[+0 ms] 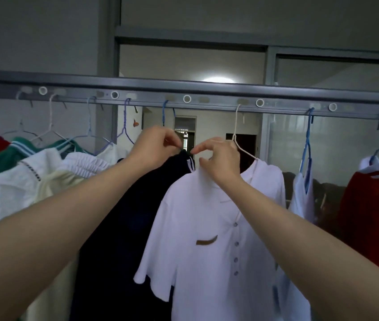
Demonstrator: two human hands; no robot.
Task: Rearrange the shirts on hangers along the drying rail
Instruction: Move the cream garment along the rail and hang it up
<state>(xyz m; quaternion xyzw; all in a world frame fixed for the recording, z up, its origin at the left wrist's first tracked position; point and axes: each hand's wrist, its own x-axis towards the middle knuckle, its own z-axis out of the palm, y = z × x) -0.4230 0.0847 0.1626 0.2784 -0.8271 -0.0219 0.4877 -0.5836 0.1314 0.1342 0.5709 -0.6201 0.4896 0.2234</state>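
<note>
Your left hand point(158, 144) and right hand point(216, 158) both pinched the navy shirt point(123, 218) collar, the shirt hanging straight below your grip, its blue hanger point(164, 112) hooked on the drying rail point(207, 89) directly above your nearer left hand.

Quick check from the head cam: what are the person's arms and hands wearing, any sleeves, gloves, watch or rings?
Both forearms are bare right to the picture's edge: no sleeves or cuffs in view. The left hand and right hand wear no gloves. No watch or bracelet shows at either wrist, and no ring on the visible fingers. No cables or markings appear.
</note>
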